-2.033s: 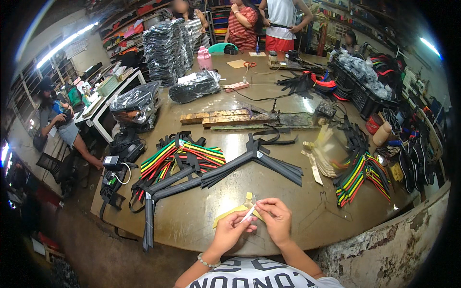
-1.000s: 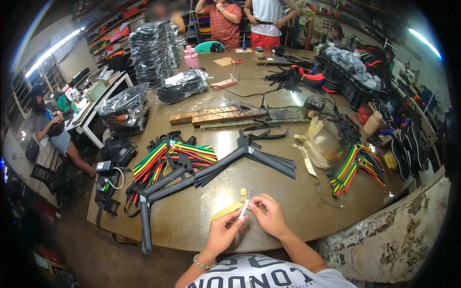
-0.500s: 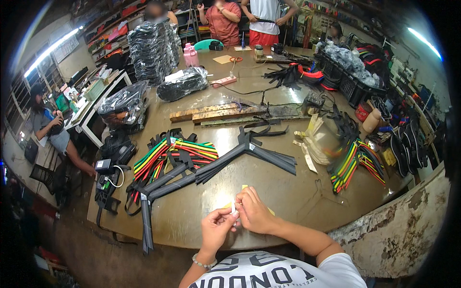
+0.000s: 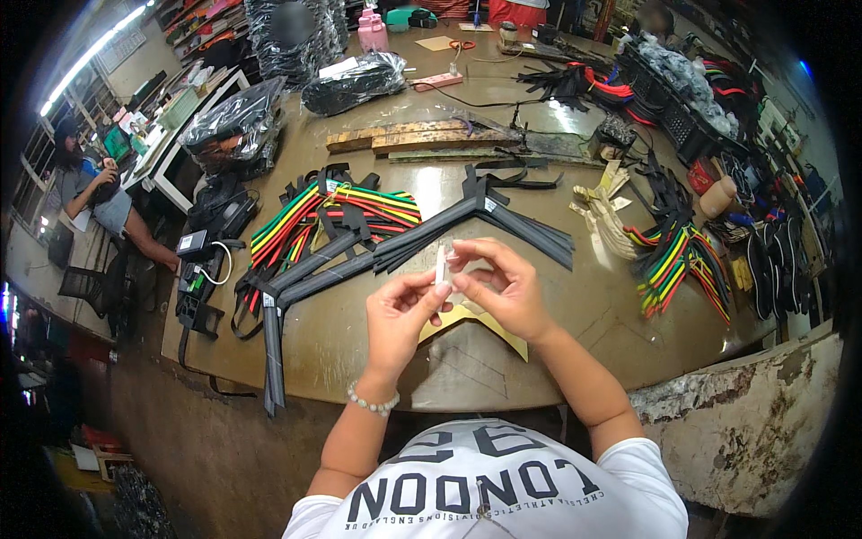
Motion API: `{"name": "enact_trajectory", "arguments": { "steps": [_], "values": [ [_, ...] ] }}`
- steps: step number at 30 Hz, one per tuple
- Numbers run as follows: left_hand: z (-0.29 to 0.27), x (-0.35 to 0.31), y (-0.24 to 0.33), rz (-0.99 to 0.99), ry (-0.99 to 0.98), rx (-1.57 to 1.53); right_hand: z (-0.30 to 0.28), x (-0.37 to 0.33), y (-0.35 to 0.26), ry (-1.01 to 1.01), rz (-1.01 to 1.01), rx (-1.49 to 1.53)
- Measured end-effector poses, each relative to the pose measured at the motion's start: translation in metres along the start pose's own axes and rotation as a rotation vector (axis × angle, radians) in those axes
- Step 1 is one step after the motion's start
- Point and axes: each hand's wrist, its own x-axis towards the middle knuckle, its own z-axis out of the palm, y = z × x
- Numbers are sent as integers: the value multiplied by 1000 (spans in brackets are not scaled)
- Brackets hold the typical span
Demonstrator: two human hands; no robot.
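Between my two hands is a small, narrow white strip (image 4: 441, 266), standing nearly upright; its exact kind is too small to make out. My left hand (image 4: 404, 314) pinches its lower end between thumb and fingers, and a beaded bracelet circles that wrist. With bent fingers, my right hand (image 4: 507, 292) grips the strip's right side near the top. Beneath the hands a yellow V-shaped piece (image 4: 489, 325) lies on the table, partly hidden by them. Just beyond are dark grey V-shaped straps (image 4: 530, 235), bundled together with small white labels.
Red, yellow and green strap bundles lie at left (image 4: 296, 216) and right (image 4: 678, 269) on the brown table (image 4: 359, 359). Wooden boards (image 4: 422, 135) cross its middle. A plastic-wrapped package (image 4: 355, 83), a pink bottle (image 4: 372, 31) and a black crate (image 4: 669, 112) stand farther back. Another person sits at left.
The view has tilted down, so the table sits higher in the picture. Both hands have lifted farther from my body, still holding the white strip, and more of the yellow piece shows.
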Motion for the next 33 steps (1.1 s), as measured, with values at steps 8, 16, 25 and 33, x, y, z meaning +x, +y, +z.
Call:
{"name": "enact_trajectory", "arguments": {
  "steps": [8,16,25,33],
  "values": [
    [8,20,-2,30,-108,11,-15,16,3,110,-241,-195],
    [13,18,-8,47,-81,170,-17,7,4,131,-139,-275],
    [5,2,-28,-22,-65,187,1,-13,35,70,-113,-433],
    [-12,15,-54,-151,-53,37,-3,-22,51,-4,-311,-629]
  ]
}}
